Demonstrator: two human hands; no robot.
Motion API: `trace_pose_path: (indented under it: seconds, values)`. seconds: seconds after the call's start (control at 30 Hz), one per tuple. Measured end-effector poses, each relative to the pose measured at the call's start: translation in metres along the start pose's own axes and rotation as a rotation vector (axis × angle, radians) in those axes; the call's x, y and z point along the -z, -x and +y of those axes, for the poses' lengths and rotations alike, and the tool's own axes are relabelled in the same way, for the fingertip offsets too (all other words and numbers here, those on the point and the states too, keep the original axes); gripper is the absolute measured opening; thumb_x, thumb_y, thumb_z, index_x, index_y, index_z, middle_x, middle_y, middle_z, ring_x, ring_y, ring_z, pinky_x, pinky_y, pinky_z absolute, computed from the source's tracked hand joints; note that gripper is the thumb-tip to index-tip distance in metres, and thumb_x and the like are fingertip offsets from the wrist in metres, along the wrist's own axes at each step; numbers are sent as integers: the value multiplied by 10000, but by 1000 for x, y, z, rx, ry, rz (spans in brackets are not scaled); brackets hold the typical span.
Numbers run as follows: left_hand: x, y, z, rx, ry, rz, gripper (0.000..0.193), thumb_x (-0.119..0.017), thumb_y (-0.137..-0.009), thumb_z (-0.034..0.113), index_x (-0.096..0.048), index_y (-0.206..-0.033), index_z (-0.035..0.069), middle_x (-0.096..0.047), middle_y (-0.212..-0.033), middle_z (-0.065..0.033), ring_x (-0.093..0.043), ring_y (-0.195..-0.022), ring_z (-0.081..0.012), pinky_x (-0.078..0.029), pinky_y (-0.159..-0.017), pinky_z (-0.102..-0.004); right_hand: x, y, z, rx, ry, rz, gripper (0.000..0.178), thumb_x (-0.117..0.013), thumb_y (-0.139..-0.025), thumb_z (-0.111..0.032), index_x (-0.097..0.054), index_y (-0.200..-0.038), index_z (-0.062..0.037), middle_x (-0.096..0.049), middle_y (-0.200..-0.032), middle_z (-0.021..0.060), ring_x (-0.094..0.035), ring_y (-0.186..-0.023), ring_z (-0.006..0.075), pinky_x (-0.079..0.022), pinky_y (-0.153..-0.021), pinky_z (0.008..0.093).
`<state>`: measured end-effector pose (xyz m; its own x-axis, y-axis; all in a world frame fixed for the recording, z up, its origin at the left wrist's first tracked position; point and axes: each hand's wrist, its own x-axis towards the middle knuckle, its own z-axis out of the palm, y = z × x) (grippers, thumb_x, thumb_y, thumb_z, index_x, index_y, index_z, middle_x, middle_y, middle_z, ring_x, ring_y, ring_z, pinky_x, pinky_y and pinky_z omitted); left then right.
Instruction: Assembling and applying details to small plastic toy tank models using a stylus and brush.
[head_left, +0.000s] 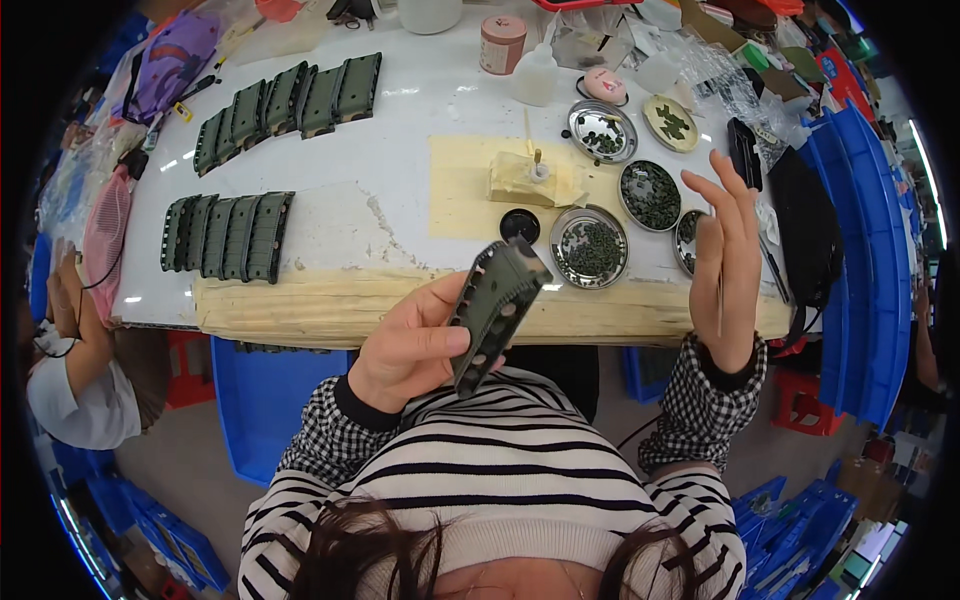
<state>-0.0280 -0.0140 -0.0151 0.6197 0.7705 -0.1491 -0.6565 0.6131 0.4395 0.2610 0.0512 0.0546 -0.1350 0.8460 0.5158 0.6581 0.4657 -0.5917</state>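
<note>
My left hand (410,345) grips a long dark green plastic casing (492,315), tilted in front of my chest at the table's near edge. Small round holes and pale spots run along the casing. My right hand (727,260) is raised over the right side of the table, its fingers stretched out and holding nothing I can see. Beside it are a steel dish of dark green bits (650,196) and another, partly hidden small dish (687,240). A wider steel dish (590,247) with small green pieces lies between my hands, next to a round black lid (519,226).
Similar green casings stand in a back row (290,105) and a nearer row (225,237) on the left. A tape-wrapped block (535,180) sits mid-table. Behind are a squeeze bottle (536,75) and pink tin (502,45). Blue bins (860,260) stand right; another person (85,390) sits left.
</note>
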Motion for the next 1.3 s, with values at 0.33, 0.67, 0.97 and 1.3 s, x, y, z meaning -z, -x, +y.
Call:
trace_pose_path:
  seconds: [0.33,0.67,0.97,1.3]
  values:
    - [-26,-1,2,-261,-241,131,526,-566,-881,-9,-370,-1369,12,-517,-1303,-209,-524,-1215,-272,-425,-1038,-379,-29,-31,62,-155,274,-262,155,-693,-784,-131,-642,-863,-7,-639,-842,146,-619,-736,305,-475,-653,376]
    - [-38,-4,7,-355,-380,243,583,-517,-915,-43,-289,-1435,93,-544,-1253,-195,-576,-1143,-252,-521,-914,-362,-33,-33,64,-70,468,-340,117,-654,-793,-111,-612,-866,-31,-649,-843,143,-627,-787,335,-473,-666,420]
    - [-30,-6,-2,-352,-534,263,218,-464,-994,120,-533,-1134,-32,-586,-1108,-130,-616,-1076,-262,-574,-859,-374,-22,-20,-32,56,19,-180,137,-636,-762,60,-561,-852,-10,-598,-763,123,-607,-660,282,-470,-568,318]
    - [-28,-14,-11,-283,-356,197,217,-509,-997,200,-599,-1028,5,-628,-955,-40,-587,-865,-76,-507,-758,-229,-70,15,-72,307,-199,-170,176,-729,-728,-13,-627,-872,-16,-539,-771,77,-584,-573,196,-460,-479,291]
